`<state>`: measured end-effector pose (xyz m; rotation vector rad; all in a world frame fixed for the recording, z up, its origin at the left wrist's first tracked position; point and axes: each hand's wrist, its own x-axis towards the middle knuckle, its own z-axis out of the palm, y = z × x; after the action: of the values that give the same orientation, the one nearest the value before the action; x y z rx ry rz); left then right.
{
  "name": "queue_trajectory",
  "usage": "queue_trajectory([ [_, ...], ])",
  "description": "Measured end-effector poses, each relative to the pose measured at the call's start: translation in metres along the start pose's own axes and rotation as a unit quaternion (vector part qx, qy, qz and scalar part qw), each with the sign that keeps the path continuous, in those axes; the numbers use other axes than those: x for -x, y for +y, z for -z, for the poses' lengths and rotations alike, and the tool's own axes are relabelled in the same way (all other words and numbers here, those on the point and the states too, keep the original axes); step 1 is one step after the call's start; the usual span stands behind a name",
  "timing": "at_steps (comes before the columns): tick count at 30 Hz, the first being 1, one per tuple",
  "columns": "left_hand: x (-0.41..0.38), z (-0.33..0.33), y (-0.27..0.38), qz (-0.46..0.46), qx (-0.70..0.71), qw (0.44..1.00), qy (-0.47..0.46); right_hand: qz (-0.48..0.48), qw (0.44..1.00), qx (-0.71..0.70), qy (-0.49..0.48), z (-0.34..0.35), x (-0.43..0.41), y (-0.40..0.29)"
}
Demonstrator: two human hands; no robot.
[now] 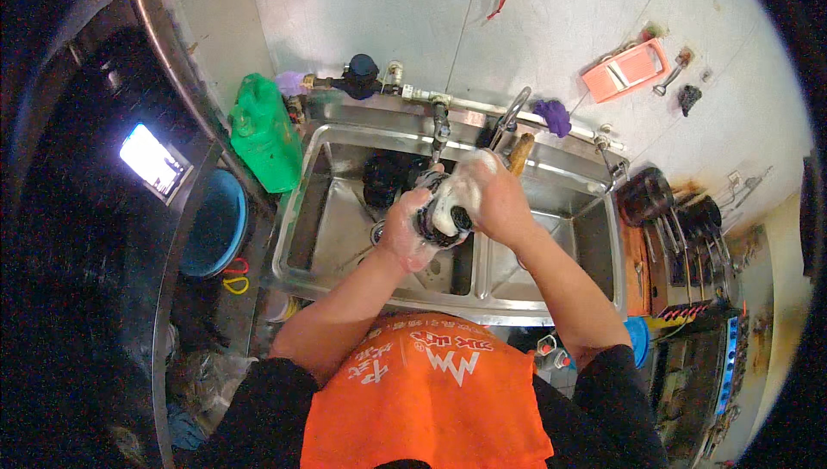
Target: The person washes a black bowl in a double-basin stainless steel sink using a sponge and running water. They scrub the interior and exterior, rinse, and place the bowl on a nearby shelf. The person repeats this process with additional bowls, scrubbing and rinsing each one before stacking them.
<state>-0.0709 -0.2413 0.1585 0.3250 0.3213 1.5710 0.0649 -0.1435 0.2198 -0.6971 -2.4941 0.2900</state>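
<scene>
Both of my hands are above the middle of a stainless steel double sink (481,269). My left hand (404,230) grips a dark rounded object (426,223) covered in suds; its exact kind is hidden by foam and fingers. A black round knob-like part (460,218) shows on its near right side. From the right, my right hand (501,201) curls around a white foamy wad (465,188) pressed against the object. Whether the wad is a sponge, a cloth or only suds cannot be told. Behind my hands, black items (381,178) lie in the left basin.
A faucet (440,126) and a curved metal spout (517,110) rise behind the basins. At left stand a green plastic jug (265,136), a blue basin (216,223) and a lit phone (152,159). Pans (646,194) hang at right, below an orange slicer (625,70).
</scene>
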Motion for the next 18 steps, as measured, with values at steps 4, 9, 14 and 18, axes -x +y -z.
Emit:
queue_trajectory([
  [4,-0.007,0.0,0.007,-0.05,0.005,0.998,-0.043,0.037,0.993,0.061,-0.094,-0.006,0.045,-0.033],
  [9,-0.004,-0.014,0.003,0.009,-0.005,0.999,-0.046,-0.119,0.993,0.021,-0.003,0.016,-0.011,-0.008],
  [14,0.001,-0.007,-0.003,0.08,0.086,0.991,-0.069,0.241,0.966,0.086,0.016,0.068,-0.019,0.002],
  [18,0.003,-0.008,-0.01,0.134,0.175,0.969,-0.109,0.455,0.885,-0.011,-0.099,0.046,0.001,-0.013],
])
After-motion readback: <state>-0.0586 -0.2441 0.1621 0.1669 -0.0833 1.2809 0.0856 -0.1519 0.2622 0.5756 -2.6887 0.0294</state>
